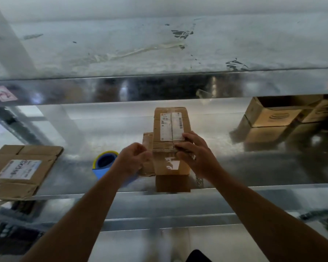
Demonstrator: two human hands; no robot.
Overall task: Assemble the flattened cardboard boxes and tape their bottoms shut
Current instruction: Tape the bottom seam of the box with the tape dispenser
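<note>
A small assembled cardboard box (170, 127) stands on the metal shelf (235, 167), its flaps closed on top with a white label across the seam. My right hand (194, 152) lies on the near end of the box top, fingers pressing along the edge. My left hand (133, 159) hovers at the box's left near corner with fingers curled; whether it pinches a strip of tape I cannot tell. A blue and yellow tape roll (105, 162) sits on the shelf just left of my left hand. A flattened cardboard box (21, 171) with a label lies at the far left.
Several cardboard boxes (273, 118) are stacked at the back right of the shelf. Another metal shelf (159, 53) runs overhead, its front lip close above the box. A folded piece of cardboard (147, 140) stands against the box's left side.
</note>
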